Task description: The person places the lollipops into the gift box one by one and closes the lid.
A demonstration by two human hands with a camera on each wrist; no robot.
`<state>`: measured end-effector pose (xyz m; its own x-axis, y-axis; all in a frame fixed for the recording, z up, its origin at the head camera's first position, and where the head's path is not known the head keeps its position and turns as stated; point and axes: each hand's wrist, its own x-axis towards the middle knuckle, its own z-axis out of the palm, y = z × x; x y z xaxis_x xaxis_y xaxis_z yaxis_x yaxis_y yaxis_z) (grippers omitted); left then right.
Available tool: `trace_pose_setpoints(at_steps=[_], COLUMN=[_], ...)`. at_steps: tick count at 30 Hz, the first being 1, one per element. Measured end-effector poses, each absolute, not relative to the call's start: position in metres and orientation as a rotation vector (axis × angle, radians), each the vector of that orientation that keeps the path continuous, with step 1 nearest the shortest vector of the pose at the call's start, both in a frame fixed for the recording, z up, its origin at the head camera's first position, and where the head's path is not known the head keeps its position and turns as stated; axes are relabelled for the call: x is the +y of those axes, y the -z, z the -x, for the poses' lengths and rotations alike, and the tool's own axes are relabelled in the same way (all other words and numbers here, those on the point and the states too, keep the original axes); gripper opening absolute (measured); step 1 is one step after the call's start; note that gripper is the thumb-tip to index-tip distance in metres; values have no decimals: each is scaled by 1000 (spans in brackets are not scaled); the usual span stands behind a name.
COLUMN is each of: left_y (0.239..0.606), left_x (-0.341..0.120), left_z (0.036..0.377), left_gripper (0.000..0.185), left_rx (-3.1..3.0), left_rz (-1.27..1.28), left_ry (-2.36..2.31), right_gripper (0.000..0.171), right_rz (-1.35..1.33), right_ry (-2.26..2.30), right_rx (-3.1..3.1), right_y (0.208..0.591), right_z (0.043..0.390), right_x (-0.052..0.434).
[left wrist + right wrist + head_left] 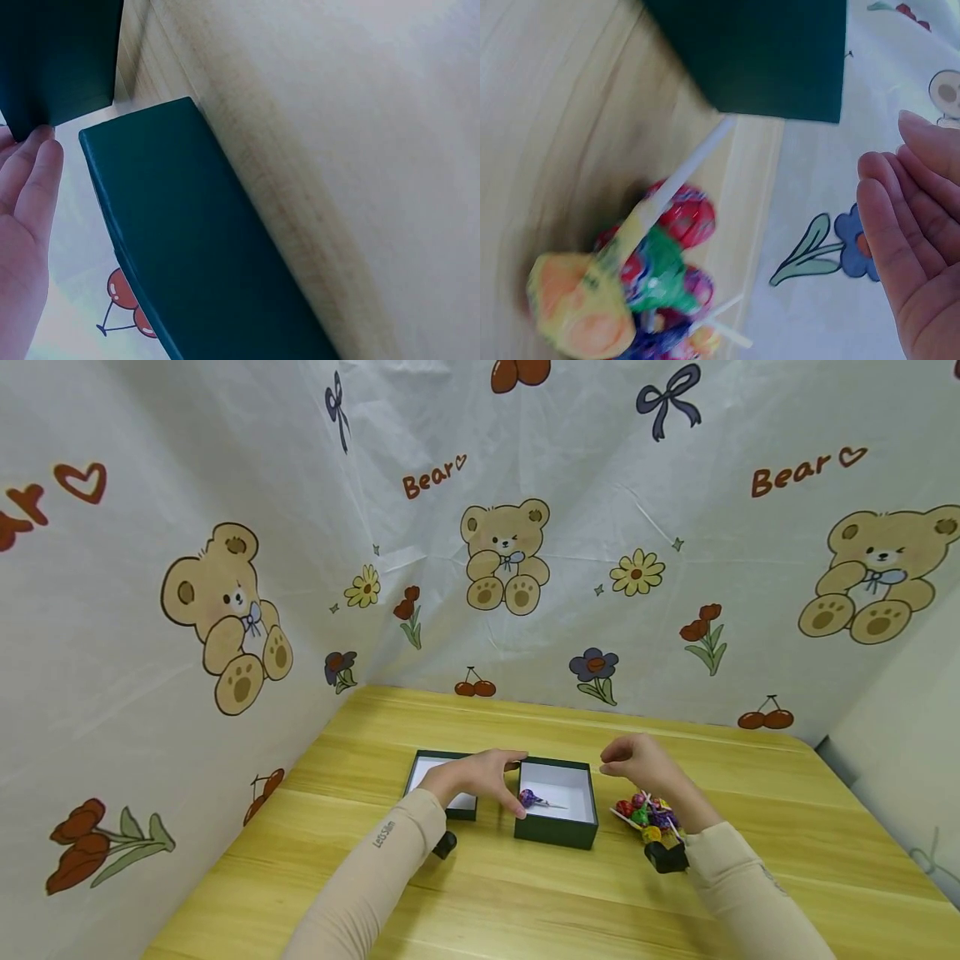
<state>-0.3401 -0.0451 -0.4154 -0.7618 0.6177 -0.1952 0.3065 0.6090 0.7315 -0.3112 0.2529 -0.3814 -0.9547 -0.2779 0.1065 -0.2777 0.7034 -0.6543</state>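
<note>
Fingers of the left hand [483, 781] lie nearly straight and close together, resting over the left wall of the dark green box [557, 827], fingertips at its near left corner; nothing is gripped. In the left wrist view the same fingers [34, 180] run straight, tips touching a dark green edge. Fingers of the right hand [637, 764] are loosely bent and held together, empty, hovering just right of the box and above the lollipop pile [647, 814]; the right wrist view shows the fingers [907, 225] relaxed, holding nothing. Box: open top, white inside, standing on the yellow wooden table [525, 902] between the two hands. Inside it lies one purple lollipop [529, 797], head toward the left wall, stick pointing right. Box lid [442, 777]: dark green rim, white inside, lying open side up just left of the box, partly covered by the left hand and wrist. Pile: several wrapped lollipops, red, green, yellow and purple, white sticks pointing various ways, on the table right of the box, near but apart from it. Backdrop: white sheet [225, 527] printed with bears, flowers and cherries, closing in the table at the left and rear.
</note>
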Motion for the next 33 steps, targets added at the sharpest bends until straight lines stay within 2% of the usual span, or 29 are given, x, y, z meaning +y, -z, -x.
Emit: trace_pose_setpoints(at_steps=[17, 33], left_y=[415, 416], left_x=[-45, -46], left_z=[340, 339], left_gripper=[109, 108], left_rx=[2413, 2433], left_rz=[-752, -757], left_ry=[-973, -954], right_gripper=[24, 22], right_rz=[461, 461], right_ry=[938, 801], right_rx=[2789, 2843], right_y=[408, 414], right_z=[310, 308], right_x=[283, 282])
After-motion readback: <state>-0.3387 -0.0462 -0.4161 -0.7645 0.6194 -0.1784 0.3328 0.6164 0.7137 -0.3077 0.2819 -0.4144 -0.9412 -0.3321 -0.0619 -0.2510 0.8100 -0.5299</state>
